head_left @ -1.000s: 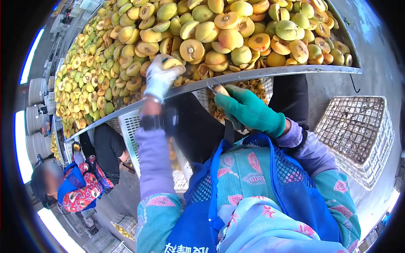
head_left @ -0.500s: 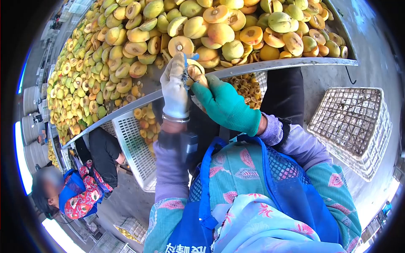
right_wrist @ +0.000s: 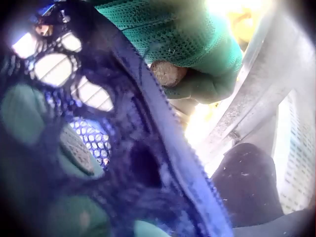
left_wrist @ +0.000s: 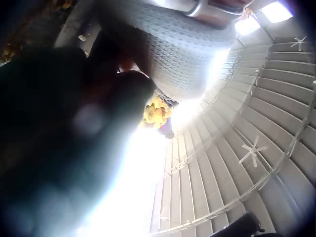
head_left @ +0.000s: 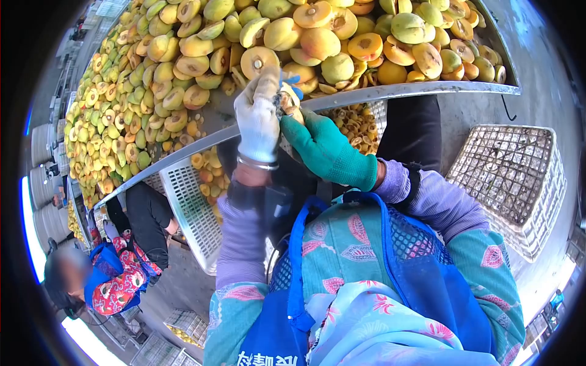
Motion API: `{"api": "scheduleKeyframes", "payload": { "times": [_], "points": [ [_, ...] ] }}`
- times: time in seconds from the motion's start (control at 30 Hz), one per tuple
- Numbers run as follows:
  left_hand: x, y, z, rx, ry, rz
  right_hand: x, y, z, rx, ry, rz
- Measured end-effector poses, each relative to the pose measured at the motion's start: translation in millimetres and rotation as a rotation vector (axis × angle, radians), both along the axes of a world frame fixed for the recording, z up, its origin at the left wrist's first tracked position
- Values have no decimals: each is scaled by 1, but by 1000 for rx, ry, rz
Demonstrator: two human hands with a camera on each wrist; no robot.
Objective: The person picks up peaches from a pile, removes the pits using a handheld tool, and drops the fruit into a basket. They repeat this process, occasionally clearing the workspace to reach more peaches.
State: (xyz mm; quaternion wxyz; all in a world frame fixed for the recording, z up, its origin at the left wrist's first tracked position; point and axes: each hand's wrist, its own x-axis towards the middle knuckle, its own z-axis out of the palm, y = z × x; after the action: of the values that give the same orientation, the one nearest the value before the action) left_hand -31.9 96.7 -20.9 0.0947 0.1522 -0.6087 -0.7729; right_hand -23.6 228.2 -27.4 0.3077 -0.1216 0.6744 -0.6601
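Observation:
In the head view the white-gloved left hand (head_left: 257, 119) grips a peach-like fruit (head_left: 289, 99), mostly covered by its fingers, above the metal rim (head_left: 366, 94) of the fruit-heaped table. Blue material shows at that hand's fingertips. Touching the fruit from the right is the green-gloved right hand (head_left: 332, 151), fingers curled round a small tool whose working end is hidden. The right wrist view shows the round end of its handle (right_wrist: 168, 73) poking out of the green glove (right_wrist: 197, 49). Knit glove fabric (left_wrist: 182, 59) fills the top of the left wrist view.
Halved and whole fruits (head_left: 165, 73) cover the table. Below its rim are a white crate (head_left: 192, 210) and a heap of small pieces (head_left: 354, 128). An upturned, dirty crate (head_left: 503, 174) stands at right. Another person (head_left: 119, 274) sits at lower left.
The left hand has come away from the heap with a fruit and moved right, to the right hand. The right hand has shifted slightly left and up; both now meet at the fruit.

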Motion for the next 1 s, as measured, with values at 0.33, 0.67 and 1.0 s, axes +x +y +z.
{"api": "scheduleKeyframes", "payload": {
  "times": [0.33,0.67,1.0],
  "points": [
    [-28,-27,2,-461,106,-622,5,10,10,-867,-1121,125],
    [-30,9,-19,-156,49,75,-26,44,44,-23,-54,158],
    [-52,-17,-47,181,-165,-393,-19,23,2,-394,-620,214]
  ]
}}
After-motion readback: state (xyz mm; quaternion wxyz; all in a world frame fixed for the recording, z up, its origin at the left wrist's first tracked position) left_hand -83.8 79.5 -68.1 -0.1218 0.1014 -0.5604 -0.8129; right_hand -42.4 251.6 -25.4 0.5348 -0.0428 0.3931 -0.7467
